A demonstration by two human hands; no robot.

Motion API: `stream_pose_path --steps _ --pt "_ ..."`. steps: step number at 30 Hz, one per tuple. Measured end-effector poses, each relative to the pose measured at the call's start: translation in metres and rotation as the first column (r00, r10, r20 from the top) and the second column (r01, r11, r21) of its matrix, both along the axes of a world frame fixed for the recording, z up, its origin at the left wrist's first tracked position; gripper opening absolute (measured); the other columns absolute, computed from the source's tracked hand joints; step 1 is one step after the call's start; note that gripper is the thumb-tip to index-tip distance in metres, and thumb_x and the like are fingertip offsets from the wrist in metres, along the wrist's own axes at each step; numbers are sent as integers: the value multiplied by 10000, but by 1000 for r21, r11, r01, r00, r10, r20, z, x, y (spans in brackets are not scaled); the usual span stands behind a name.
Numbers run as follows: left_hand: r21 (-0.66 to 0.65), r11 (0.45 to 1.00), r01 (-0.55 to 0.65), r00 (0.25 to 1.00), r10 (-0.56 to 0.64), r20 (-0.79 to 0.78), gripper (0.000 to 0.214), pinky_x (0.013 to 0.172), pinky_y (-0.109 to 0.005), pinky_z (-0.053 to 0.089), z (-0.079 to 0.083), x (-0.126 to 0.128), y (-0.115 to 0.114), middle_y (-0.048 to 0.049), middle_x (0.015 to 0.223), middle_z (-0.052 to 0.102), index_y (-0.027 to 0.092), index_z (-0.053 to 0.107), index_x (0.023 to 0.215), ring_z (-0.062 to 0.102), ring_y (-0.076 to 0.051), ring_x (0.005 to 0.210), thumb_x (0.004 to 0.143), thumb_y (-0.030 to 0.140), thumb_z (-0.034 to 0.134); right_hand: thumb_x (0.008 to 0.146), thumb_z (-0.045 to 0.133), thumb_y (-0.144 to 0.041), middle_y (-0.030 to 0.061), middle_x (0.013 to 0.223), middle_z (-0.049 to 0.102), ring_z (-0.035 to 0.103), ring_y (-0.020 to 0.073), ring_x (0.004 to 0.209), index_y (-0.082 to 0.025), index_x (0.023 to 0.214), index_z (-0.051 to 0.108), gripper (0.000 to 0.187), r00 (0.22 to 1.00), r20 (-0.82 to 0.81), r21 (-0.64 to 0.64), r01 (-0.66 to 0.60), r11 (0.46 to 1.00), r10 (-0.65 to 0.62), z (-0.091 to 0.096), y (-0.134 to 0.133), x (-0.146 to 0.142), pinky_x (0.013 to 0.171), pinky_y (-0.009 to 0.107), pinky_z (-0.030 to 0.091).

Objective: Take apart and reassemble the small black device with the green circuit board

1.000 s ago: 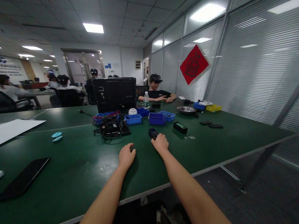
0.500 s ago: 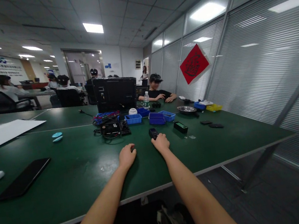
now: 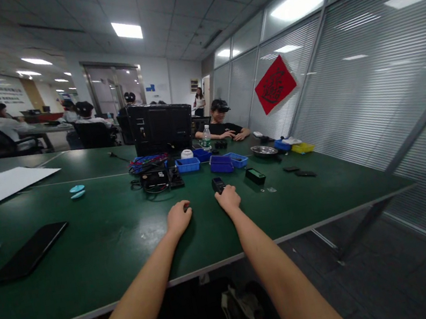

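My right hand (image 3: pixel 228 199) is closed around the near end of a small black boxy device (image 3: pixel 218 184), whose far part shows beyond the fingers, low over the green table (image 3: pixel 122 251). To the left, my left hand (image 3: pixel 179 217) rests on the table with its fingers curled. A small dark patch shows between thumb and fingers, too small to make out. A black box with a green top (image 3: pixel 255 176) lies right of my right hand. Near it are a small ring (image 3: pixel 262 190) and a clear scrap (image 3: pixel 271 190).
Ahead stand a black monitor (image 3: pixel 161 127), a cabled black unit (image 3: pixel 154 180), a blue bin (image 3: pixel 221 164), a baseball (image 3: pixel 186 154) and a bottle (image 3: pixel 206 138). A metal bowl (image 3: pixel 264 151) sits right. A black slab (image 3: pixel 30 252) lies left. A person (image 3: pixel 222 124) sits opposite.
The view has shifted slightly, so table items appear a little higher and to the left. Both hands stay in nearly the same places, the right still holding the black device.
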State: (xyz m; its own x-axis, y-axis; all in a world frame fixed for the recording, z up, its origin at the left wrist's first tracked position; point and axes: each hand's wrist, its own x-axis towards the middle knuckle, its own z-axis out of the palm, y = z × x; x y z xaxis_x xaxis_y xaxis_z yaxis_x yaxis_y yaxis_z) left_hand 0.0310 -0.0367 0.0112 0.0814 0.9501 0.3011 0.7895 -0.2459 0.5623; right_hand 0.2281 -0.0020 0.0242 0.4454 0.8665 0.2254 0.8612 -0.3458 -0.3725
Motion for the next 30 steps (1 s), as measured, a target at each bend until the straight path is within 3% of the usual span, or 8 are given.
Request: stream_pose_path --steps 9,13,17,19,21,25,27,30 --pt "-9 1000 8 1000 -8 9 299 778 -263 418 -1 -1 1 -39 976 636 193 593 1020 570 -164 857 756 256 470 760 466 -472 144 1059 460 558 241 882 -135 1077 444 463 995 -95 28 28 999 -25 9 -5 4 704 351 446" --pt "-13 1000 8 1000 -8 14 297 782 -270 418 -1 -1 1 -37 976 638 203 594 1022 572 -167 858 759 263 469 775 440 -487 143 1089 458 503 243 979 -152 1093 444 462 993 -109 233 77 969 -53 18 -15 3 734 315 429" --pt "-15 1000 17 1000 -17 15 293 794 -276 416 -2 -1 2 -39 991 634 205 592 1022 569 -170 879 762 261 470 784 424 -485 133 1086 484 482 221 1009 -141 1116 441 479 973 -178 427 -54 902 143 23 -20 -7 797 291 410" --pt "-12 1000 19 1000 -19 16 292 795 -275 416 -3 -1 3 -42 1002 632 201 591 1023 569 -171 888 764 258 468 786 432 -474 101 1006 532 533 192 909 -153 1122 446 464 899 -306 441 -158 884 313 20 -19 -17 739 271 437" --pt "0 1000 21 1000 -21 15 290 798 -274 415 -4 -1 4 -46 1003 631 195 590 1020 568 -171 892 765 253 467 799 418 -467 51 819 565 568 150 689 -164 1109 445 435 738 -503 417 -248 874 449 13 -15 -27 579 242 456" --pt "24 999 22 1000 -23 20 296 808 -263 410 -6 0 5 -48 1005 630 187 576 1030 565 -165 904 756 230 473 807 411 -472 -55 518 458 434 72 352 -169 921 458 328 372 -805 356 -318 879 461 -1 -7 -40 330 174 350" --pt "13 1000 18 999 -18 35 306 800 -260 411 -6 0 5 -41 1003 631 196 564 1048 566 -162 901 758 230 474 806 418 -465 -69 472 444 412 60 313 -173 822 443 294 307 -851 325 -328 887 426 -4 -6 -41 289 149 311" --pt "3 1000 4 998 -4 70 330 779 -260 414 -4 0 4 -35 994 630 204 536 1088 567 -161 887 769 255 472 826 383 -446 -59 419 460 379 57 271 -169 739 436 295 319 -850 304 -354 885 420 -3 -7 -40 255 138 268"
